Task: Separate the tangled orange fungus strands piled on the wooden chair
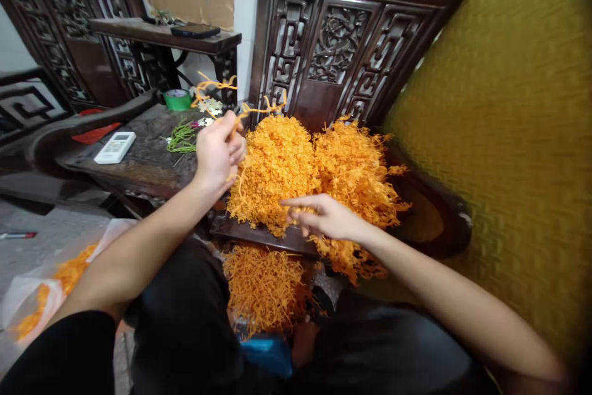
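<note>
My left hand (219, 148) is closed around a thin orange branching strand (259, 109), whose ends stick out above the fist and curl below it. My right hand (319, 216) hovers at the front edge of an orange pile (277, 164), index finger stretched out and the other fingers loosely bent, with nothing visible between them. A second, looser orange heap (354, 167) lies to the right and hangs over the edge of the dark wooden seat (259, 235). Below, between my knees, is a bunch of orange strands (266, 287).
On the wooden table at left lie a white remote (115, 147), green tape (177, 99) and green stems (182, 137). A plastic bag (50, 290) with orange pieces sits on the floor. Carved panels (342, 44) stand behind; a yellow-green woven surface (504, 124) rises at right.
</note>
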`<action>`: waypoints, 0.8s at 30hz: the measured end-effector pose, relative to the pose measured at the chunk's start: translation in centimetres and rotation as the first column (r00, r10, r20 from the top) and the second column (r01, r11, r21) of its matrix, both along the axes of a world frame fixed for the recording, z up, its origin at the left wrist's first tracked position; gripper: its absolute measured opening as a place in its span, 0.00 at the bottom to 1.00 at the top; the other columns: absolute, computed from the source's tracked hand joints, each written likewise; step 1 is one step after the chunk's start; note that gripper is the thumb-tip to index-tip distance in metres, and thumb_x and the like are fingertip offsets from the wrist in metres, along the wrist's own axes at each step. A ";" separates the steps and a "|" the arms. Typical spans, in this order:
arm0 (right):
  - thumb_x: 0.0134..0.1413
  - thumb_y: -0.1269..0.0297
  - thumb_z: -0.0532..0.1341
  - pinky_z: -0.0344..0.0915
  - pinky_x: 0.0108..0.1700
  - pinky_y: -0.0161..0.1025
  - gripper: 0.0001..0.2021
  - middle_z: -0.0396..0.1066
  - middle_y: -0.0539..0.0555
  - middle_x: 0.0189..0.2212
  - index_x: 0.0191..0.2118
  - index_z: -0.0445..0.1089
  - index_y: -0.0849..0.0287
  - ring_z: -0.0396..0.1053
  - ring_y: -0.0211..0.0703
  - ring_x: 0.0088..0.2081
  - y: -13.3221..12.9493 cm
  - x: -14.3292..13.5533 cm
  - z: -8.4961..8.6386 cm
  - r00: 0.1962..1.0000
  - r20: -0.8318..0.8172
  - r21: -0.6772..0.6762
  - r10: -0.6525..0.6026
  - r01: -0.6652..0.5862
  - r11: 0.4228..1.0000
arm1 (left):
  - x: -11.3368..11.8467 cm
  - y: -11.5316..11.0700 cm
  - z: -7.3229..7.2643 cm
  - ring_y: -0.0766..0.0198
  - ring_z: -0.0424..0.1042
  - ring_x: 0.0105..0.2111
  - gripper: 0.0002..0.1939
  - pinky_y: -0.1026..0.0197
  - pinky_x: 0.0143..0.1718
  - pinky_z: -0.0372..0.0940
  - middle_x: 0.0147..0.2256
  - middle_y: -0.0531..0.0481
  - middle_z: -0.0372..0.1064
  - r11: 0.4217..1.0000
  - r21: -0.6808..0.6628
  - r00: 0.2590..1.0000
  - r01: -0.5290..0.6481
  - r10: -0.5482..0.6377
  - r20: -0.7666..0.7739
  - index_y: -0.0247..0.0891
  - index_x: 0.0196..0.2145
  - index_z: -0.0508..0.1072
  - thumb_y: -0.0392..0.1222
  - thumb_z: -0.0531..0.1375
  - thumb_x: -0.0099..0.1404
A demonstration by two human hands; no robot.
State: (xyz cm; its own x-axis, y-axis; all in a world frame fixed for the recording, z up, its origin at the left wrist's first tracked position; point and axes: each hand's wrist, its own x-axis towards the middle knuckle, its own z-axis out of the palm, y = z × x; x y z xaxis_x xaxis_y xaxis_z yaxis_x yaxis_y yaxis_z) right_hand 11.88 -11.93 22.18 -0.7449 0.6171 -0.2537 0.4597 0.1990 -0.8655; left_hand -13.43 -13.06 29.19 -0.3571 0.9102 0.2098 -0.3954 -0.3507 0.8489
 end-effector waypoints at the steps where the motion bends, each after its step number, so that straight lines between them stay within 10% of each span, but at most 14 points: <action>1: 0.61 0.49 0.61 0.57 0.21 0.34 0.22 0.76 0.55 0.35 0.53 0.75 0.59 0.63 0.34 0.21 1.7 -0.3 -0.3 0.993 0.001 0.065 -0.118 0.118 0.991 | 0.2 -0.5 -0.1 0.74 0.41 0.11 0.17 0.65 0.15 0.39 0.12 0.63 0.43 0.999 -0.014 0.999 0.039 -0.039 -0.005 0.40 0.26 0.65 0.50 0.60 0.70; 6: 0.59 0.37 0.60 0.53 0.26 0.38 0.27 0.57 0.48 0.17 0.26 0.68 0.59 0.53 0.36 0.21 10.9 -3.1 0.7 0.869 -0.024 0.537 -0.495 0.429 0.726 | -0.2 -2.0 -0.7 0.76 0.42 0.11 0.17 0.68 0.15 0.42 0.13 0.63 0.45 0.993 -0.025 0.993 0.113 -0.113 -0.018 0.38 0.26 0.66 0.49 0.60 0.70; 11: 0.63 0.35 0.52 0.66 0.50 0.53 0.36 0.69 0.71 0.52 0.56 0.71 0.66 0.69 0.62 0.50 18.2 -8.8 -0.6 0.856 -0.071 0.929 -0.511 0.243 0.278 | -2.3 -2.5 -1.1 0.77 0.44 0.11 0.16 0.68 0.15 0.42 0.14 0.62 0.47 0.995 -0.009 0.994 0.099 -0.099 -0.042 0.37 0.26 0.67 0.47 0.61 0.69; 18: 0.67 0.35 0.39 0.33 0.69 0.74 0.43 0.27 0.66 0.77 0.77 0.39 0.59 0.30 0.66 0.76 22.6 -14.8 -10.3 0.809 0.264 0.911 -0.525 -0.031 0.410 | -4.7 -3.0 -1.6 0.76 0.45 0.12 0.14 0.67 0.15 0.41 0.14 0.61 0.47 0.999 0.004 0.992 0.045 -0.044 -0.116 0.37 0.27 0.69 0.46 0.62 0.68; 24: 0.64 0.32 0.40 0.34 0.70 0.74 0.48 0.25 0.68 0.76 0.77 0.36 0.61 0.30 0.70 0.76 25.2 -14.5 -10.0 0.798 0.372 0.798 -0.474 -0.015 0.602 | -4.8 -2.4 -2.5 0.75 0.47 0.13 0.14 0.67 0.15 0.43 0.15 0.60 0.50 0.993 -0.108 0.963 0.052 -0.078 -0.257 0.37 0.28 0.71 0.47 0.60 0.68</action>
